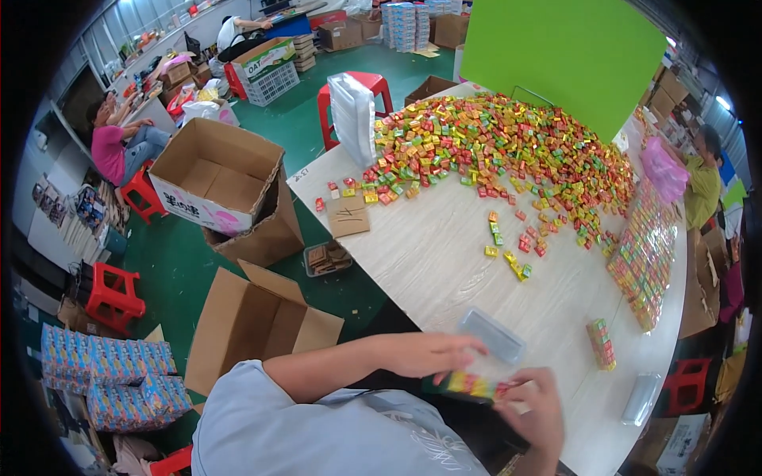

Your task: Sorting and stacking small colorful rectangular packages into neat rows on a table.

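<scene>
My right hand (pixel 533 406) is closed around the right end of a small pack of wrapped candies (pixel 475 385), yellow and red, held low over the near table edge. My left hand (pixel 429 354) hovers just above the pack's left end, fingers stretched out and somewhat blurred. Whether it touches the pack I cannot tell. Just beyond the hands lies a clear plastic tray (pixel 494 336). To the right stands a filled candy pack (pixel 602 346), and nearer the right edge is another clear tray (pixel 640 399).
A big heap of wrapped candies (pixel 508 147) covers the far table (pixel 429 262). Stacked clear trays (pixel 352 119) stand far left, packed candies (pixel 647 254) far right. Open cartons (pixel 214 170) sit left on the floor. A person (pixel 702 178) is across at right; another (pixel 119 147) sits far left.
</scene>
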{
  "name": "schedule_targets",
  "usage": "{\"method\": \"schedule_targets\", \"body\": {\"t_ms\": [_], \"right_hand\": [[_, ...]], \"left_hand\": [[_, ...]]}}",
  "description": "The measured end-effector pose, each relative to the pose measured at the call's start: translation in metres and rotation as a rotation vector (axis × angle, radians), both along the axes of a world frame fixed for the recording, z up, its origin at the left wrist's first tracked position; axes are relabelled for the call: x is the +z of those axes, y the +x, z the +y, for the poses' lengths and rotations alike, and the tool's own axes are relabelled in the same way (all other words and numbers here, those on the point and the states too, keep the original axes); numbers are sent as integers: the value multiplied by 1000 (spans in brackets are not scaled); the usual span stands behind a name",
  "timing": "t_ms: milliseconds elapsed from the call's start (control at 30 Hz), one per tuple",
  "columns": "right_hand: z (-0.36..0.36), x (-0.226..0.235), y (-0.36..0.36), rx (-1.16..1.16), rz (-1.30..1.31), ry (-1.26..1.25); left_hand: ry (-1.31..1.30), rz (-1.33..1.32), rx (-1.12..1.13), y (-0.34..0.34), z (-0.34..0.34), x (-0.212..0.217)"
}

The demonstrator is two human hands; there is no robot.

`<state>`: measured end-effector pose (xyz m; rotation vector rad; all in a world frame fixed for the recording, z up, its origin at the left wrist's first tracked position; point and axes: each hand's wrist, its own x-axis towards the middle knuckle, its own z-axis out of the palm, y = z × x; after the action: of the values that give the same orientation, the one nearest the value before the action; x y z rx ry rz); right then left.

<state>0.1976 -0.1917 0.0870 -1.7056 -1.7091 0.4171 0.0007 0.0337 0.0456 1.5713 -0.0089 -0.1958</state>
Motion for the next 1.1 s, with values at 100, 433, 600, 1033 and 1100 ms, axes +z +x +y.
{"method": "schedule_targets", "body": {"t_ms": [100, 433, 600, 1033, 1100], "right_hand": [[-17, 2, 55, -260, -102, 69], [-61, -35, 195, -718, -160, 87], [-69, -49, 196, -717, -160, 13], [-71, -57, 200, -735, -118, -55], [-69, -54, 196, -725, -126, -54]], "left_hand": [[-30, -1, 295, 2, 4, 8], [627, -102, 468, 9, 11, -13], [682, -118, 483, 9, 13, -24], [729, -144, 577, 18, 23, -30], [741, -160, 626, 19, 26, -28]]}}
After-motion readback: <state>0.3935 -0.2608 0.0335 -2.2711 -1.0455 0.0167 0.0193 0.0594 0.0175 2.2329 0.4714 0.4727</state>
